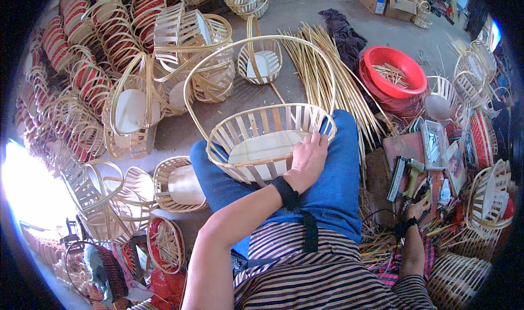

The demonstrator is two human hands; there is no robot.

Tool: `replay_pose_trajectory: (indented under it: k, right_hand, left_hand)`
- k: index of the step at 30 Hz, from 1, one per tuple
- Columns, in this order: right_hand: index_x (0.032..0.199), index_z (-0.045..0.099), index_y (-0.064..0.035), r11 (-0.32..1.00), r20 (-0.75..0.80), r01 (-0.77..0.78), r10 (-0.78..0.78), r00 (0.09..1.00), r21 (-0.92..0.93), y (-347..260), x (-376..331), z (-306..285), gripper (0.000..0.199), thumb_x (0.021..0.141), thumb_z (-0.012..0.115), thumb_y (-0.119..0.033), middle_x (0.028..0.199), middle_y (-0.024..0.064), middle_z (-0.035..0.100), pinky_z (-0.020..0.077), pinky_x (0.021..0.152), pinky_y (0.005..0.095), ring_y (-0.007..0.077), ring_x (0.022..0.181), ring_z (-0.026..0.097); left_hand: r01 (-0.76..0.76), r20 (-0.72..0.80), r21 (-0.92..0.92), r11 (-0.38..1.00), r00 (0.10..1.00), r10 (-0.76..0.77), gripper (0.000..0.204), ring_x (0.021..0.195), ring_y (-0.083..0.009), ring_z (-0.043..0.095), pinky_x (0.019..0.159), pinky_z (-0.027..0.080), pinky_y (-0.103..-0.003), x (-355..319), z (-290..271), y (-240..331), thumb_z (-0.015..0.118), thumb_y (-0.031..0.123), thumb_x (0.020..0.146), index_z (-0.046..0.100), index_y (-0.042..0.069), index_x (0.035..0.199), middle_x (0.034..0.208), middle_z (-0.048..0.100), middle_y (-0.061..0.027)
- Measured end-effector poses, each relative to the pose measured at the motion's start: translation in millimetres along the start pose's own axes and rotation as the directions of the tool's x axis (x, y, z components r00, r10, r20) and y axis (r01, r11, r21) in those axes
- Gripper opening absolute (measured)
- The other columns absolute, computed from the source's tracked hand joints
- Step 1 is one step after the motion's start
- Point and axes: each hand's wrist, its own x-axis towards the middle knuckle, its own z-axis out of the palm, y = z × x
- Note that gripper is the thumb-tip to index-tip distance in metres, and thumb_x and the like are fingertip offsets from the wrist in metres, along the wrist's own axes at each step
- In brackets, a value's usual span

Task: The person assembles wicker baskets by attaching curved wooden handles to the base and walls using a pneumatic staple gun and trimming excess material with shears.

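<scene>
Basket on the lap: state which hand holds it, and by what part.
The left hand grips the basket by its near rim; the right hand reaches toward the nail gun.

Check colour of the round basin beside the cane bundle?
Red basin, clearest in the head view, upper right.

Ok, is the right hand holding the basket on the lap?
No, the right hand reaches down toward the nail gun on the floor, while the left hand rests on the rim of the basket.

Lap: an oval bamboo basket [266,142] with a tall hoop handle rests on the person's knee.
Left hand [308,158]: grips the basket's near rim.
Right hand [419,206]: reaches down beside a nail gun [404,177].
Floor: stacked baskets [109,53], bamboo strips [327,69], a red basin [394,71].
</scene>
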Motion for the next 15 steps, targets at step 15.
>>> replay_pose_trajectory:
  k: [15]
  right_hand:
    - [0.1, 0.042, -0.001, 0.89, -0.384, 0.319, -0.184, 0.905, 0.327, -72.4, -7.9, -64.3, 0.042, 0.061, 0.056, -0.009, 0.091, 0.017, 0.045, 0.0369, 0.074, 0.0373, 0.0315, 0.086, 0.043]
  left_hand:
    - [0.128, 0.217, -0.304, 0.944, 0.974, -0.062, 0.027, 0.078, -0.0172, 0.045, 0.065, 0.039, -0.027, -18.2, -116.2, -94.7, 0.046, 0.008, 0.068, 0.045, 0.004, 0.094, 0.08, 0.044, -0.0068]
